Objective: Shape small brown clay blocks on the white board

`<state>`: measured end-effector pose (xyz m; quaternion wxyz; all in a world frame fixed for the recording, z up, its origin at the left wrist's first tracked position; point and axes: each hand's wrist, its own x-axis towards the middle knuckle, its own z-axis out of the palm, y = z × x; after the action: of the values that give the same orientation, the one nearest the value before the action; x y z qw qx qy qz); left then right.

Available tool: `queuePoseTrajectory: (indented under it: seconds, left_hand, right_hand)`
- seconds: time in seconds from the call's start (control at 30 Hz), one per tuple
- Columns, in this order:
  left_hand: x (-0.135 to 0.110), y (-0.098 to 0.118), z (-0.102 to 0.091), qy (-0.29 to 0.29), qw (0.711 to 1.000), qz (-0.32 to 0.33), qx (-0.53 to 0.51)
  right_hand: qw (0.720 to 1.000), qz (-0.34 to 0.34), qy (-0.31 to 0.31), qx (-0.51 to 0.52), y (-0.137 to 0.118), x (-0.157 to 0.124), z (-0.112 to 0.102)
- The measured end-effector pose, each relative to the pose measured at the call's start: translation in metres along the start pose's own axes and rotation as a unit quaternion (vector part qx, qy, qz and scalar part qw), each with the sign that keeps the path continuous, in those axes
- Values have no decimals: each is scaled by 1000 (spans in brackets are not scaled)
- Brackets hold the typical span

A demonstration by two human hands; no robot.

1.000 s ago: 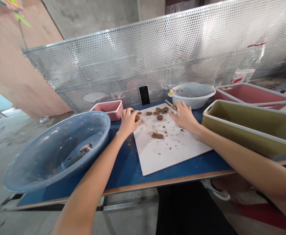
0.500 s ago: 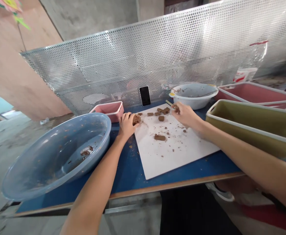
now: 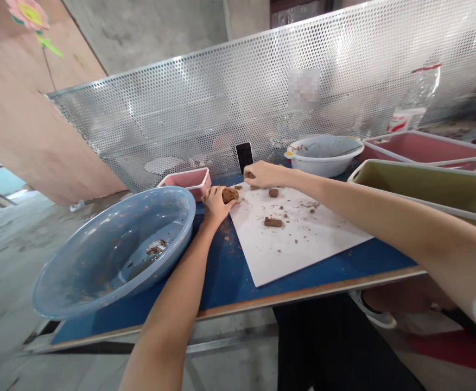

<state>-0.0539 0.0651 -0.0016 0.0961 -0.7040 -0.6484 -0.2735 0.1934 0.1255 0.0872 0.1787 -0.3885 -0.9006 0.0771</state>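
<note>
My left hand [image 3: 216, 202] is closed around a crumbly brown lump of clay [image 3: 230, 195] at the left edge of a white board [image 3: 270, 266]. Over the back of the board, my right hand [image 3: 262, 174] has its fingers curled together, with a bit of brown clay showing between them. A small clay block [image 3: 273, 193] lies below my right wrist. Closer to me rests a longer clay piece [image 3: 273, 222], with crumbs scattered around it. My right hand and forearm hide part of the board's back area.
A large blue basin [image 3: 111, 244] stands left, a small pink bin [image 3: 199, 182] behind it. A phone [image 3: 244, 157] leans at the back. At right are a pale basin [image 3: 323, 165], a green bin [image 3: 425, 184], a red bin [image 3: 417, 149] and a plastic bottle [image 3: 414, 103].
My right hand has moved left across the back of the board, toward my left hand. My left hand still grips its clay lump. The camera view has shifted slightly.
</note>
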Motion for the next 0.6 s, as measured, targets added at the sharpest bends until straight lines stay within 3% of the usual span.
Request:
queuePoseTrajectory:
  seconds: [0.27,0.6]
  left_hand:
    - [1,-1,2,13,1000,-17,-15]
    - [1,-3,2,9,1000,-10,4]
  right_hand:
    - [992,-54,-117,-6,-6,56,21]
    - [983,-66,-174,-7,-4,77,28]
